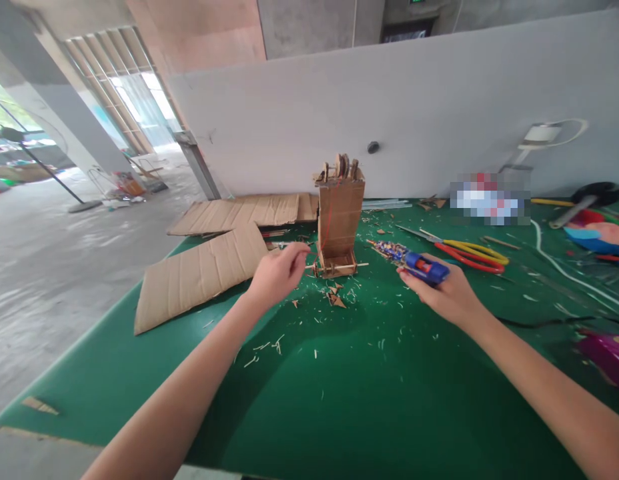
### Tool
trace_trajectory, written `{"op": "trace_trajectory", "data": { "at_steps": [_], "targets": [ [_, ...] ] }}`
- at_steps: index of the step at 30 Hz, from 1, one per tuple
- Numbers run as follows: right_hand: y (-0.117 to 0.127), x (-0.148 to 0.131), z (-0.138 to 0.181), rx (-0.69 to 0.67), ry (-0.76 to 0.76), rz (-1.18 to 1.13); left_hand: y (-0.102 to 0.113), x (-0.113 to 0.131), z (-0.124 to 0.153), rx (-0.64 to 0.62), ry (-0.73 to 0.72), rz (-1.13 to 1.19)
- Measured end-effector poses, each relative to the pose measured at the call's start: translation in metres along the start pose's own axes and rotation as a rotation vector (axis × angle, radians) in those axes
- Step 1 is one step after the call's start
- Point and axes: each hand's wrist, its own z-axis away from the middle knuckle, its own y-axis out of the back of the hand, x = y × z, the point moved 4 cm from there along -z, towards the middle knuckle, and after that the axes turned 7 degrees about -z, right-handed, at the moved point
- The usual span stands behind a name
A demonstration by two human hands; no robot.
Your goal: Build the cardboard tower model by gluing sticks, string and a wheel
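Near the middle of the frame, the left hand (279,272) reaches in from the lower left. Its grip is pressed together at the fingertips (303,249), just beside the foot of an upright cardboard tower (339,223). A thin red thread (327,220) runs down the tower's front toward those fingertips, and a wooden stick (337,268) passes crosswise through the tower's base. Whether the fingers pinch the thread, the stick's end or neither cannot be told. The tower stands on the green worktop (359,400) at centre frame, with small discs mounted at its top. Right of centre, the right hand (447,290) has its grip closed around a blue glue gun (424,267). The gun lies low over the worktop, and its speckled front end points to the upper left, toward the tower's base but apart from it. Just beyond the gun, red-and-yellow-handled scissors (469,255) lie flat. Cardboard sheets (204,273) lie at the left of the worktop, one near the edge and others further back against the grey partition (414,100). Pale scraps (334,297) and shavings are scattered around the tower's foot and between the two forearms. A white cable (564,270) trails across the right side of the frame.
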Motion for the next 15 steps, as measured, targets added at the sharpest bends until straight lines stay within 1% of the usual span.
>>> {"op": "trace_trajectory", "data": {
  "at_steps": [2, 4, 5, 7, 10, 12, 15],
  "targets": [
    [0.005, 0.004, -0.001, 0.029, 0.009, 0.049, -0.008, 0.018, 0.006, -0.139, -0.125, -0.099],
    [0.011, 0.009, -0.004, 0.103, -0.027, 0.043, -0.018, 0.036, 0.011, -0.301, -0.217, -0.182],
    [0.014, 0.011, -0.006, 0.139, -0.048, 0.025, -0.024, 0.044, 0.012, -0.378, -0.244, -0.222],
    [0.016, 0.015, -0.009, 0.181, -0.073, -0.016, -0.035, 0.059, 0.012, -0.491, -0.258, -0.309],
    [0.014, 0.016, -0.01, 0.161, -0.075, -0.035, -0.048, 0.072, 0.008, -0.585, -0.202, -0.406],
    [0.013, 0.016, -0.009, 0.132, -0.081, -0.02, -0.052, 0.075, 0.005, -0.606, -0.159, -0.414],
    [0.012, 0.014, -0.006, 0.103, -0.088, 0.012, -0.054, 0.075, 0.004, -0.623, -0.131, -0.377]
  ]
}}
